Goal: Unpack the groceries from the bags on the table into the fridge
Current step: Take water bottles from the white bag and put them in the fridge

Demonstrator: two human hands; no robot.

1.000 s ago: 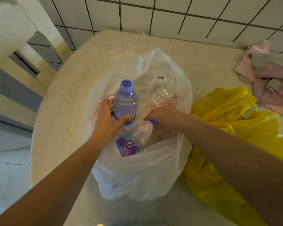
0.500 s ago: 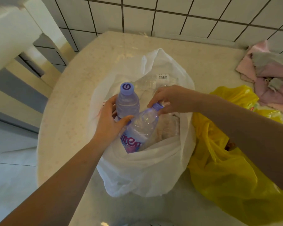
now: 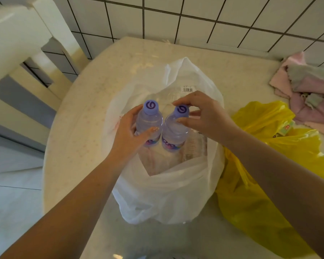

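Note:
Two clear water bottles with purple caps stand upright side by side inside an open white plastic bag (image 3: 168,193) on the table. My left hand (image 3: 128,136) grips the body of the left bottle (image 3: 150,120). My right hand (image 3: 204,114) pinches the neck and cap of the right bottle (image 3: 174,135) from above. Clear plastic packaging with a barcode label (image 3: 187,89) lies deeper in the bag, behind and beside the bottles.
A crumpled yellow plastic bag (image 3: 266,184) lies to the right of the white one. Pink and grey cloths (image 3: 310,94) are heaped at the table's far right. The cream round table (image 3: 79,139) meets a tiled wall; a white chair (image 3: 17,43) stands at left.
My right hand has lifted the second bottle from lying tilted in the bag to upright beside the first. My left hand has kept its hold on the first bottle.

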